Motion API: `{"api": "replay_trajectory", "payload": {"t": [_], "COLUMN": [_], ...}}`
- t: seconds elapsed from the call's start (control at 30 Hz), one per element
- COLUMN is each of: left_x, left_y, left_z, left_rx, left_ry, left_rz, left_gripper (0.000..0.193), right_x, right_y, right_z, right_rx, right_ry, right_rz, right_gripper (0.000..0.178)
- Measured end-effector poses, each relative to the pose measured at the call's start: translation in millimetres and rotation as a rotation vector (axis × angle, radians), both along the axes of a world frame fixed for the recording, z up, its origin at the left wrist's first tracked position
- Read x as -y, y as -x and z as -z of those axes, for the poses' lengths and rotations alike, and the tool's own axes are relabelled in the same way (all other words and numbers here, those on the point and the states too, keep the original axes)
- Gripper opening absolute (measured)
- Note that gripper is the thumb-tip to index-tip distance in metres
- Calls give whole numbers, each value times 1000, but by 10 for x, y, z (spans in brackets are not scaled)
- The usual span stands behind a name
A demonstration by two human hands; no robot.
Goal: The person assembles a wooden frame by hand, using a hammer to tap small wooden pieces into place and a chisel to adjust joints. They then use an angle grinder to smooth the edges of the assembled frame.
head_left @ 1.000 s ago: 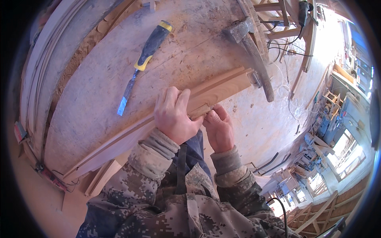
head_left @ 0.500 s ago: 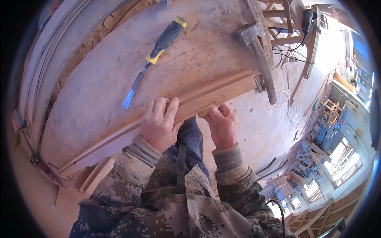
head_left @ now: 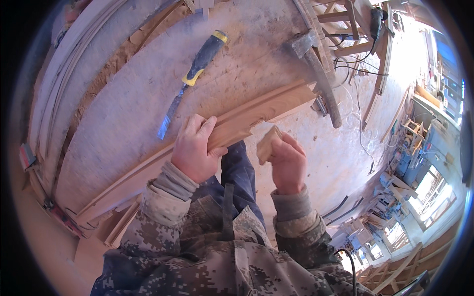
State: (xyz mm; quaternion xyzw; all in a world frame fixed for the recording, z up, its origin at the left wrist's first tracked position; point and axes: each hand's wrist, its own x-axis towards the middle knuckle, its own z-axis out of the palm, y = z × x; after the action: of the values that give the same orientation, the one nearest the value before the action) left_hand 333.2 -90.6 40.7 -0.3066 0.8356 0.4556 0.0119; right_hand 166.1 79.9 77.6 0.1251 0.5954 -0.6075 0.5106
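My left hand (head_left: 192,150) is closed round the edge of a long wooden board (head_left: 276,104), which lies slantwise at the bench's near side. A notch shows in the board's near edge, just right of that hand. Beside the notch and apart from it, my right hand (head_left: 288,165) pinches a small pale wood block (head_left: 268,143) between thumb and fingers. Beyond the board lies a chisel (head_left: 205,58) with a black and yellow handle, its blade toward me. A hammer (head_left: 323,84) with a wooden handle rests past the board's right end.
Dusty, pale bench top (head_left: 123,113) spreads under the tools. A small metal fitting (head_left: 320,105) sits near the hammer handle. Long curved strips (head_left: 49,108) line the left side. At the upper right are wooden frames (head_left: 353,19), a black power tool (head_left: 376,22) and loose cables.
My right hand has drawn the small wood block away from the board's edge, down and to the right, which bares the notch. My left hand keeps its grip on the board.
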Motion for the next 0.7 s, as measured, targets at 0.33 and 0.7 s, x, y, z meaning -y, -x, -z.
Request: {"api": "replay_trajectory", "payload": {"t": [0.33,0.7], "left_x": [338,573], "left_y": [26,230], "left_z": [9,31], "left_rx": [-51,-190], "left_ry": [100,219], "left_rz": [80,-272], "left_gripper": [46,50], "right_x": [974,1042], "right_y": [943,1418], "right_z": [-337,235], "right_rx": [-873,-1387], "right_ry": [-248,-559], "right_rz": [-363,-446], "right_gripper": [23,46]}}
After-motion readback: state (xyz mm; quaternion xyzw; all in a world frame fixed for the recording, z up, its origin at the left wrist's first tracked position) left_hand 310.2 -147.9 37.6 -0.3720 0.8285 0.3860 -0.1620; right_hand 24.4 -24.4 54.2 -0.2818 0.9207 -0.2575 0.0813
